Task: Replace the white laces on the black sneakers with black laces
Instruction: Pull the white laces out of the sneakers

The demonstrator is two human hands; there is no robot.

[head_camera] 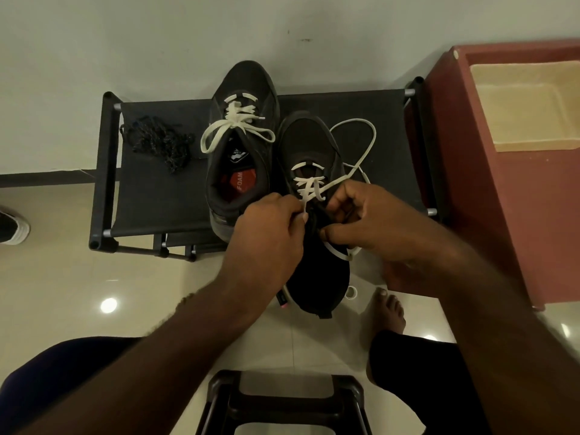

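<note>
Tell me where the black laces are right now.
In the head view, the black laces lie in a loose heap on the left end of the dark fabric rack. They are just left of the tied sneaker, on the wall side.

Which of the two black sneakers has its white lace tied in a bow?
The sneaker beside the black laces, which no hand touches. The other sneaker has a loose lace, held by the left hand and right hand.

Low black fabric rack stands on the tiled floor. Left portion: loose bundle of black laces. Centre: black sneaker, laced white, toe far. Just right of it, second sneaker overhangs the near edge; its white lace loops onto the right portion.
</note>
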